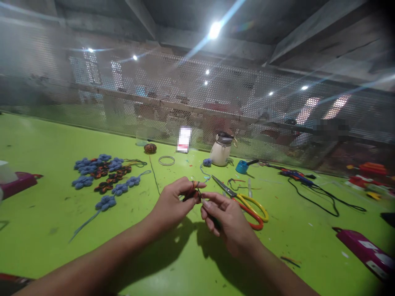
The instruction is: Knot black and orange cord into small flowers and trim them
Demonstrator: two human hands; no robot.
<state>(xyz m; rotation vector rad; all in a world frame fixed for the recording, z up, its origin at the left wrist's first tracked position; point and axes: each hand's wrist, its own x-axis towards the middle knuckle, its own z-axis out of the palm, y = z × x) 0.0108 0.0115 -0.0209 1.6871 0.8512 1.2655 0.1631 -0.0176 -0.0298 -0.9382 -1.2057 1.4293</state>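
Observation:
My left hand (174,203) is pinched shut on a small orange and black cord knot (193,192), held a little above the green table (46,230). My right hand (224,216) meets it from the right, fingers curled, thumb and forefinger pressing on the same knot. Just behind my right hand lie scissors (247,201) with yellow and orange handles, blades pointing left and away.
Blue and dark orange cord flowers (101,174) lie in a cluster at left. Along the perforated metal screen (197,102) stand a white jar (221,151), a ring (166,160), a blue cup (242,166) and a glue gun with black cable (308,185). Pink boxes (364,250) sit at both sides.

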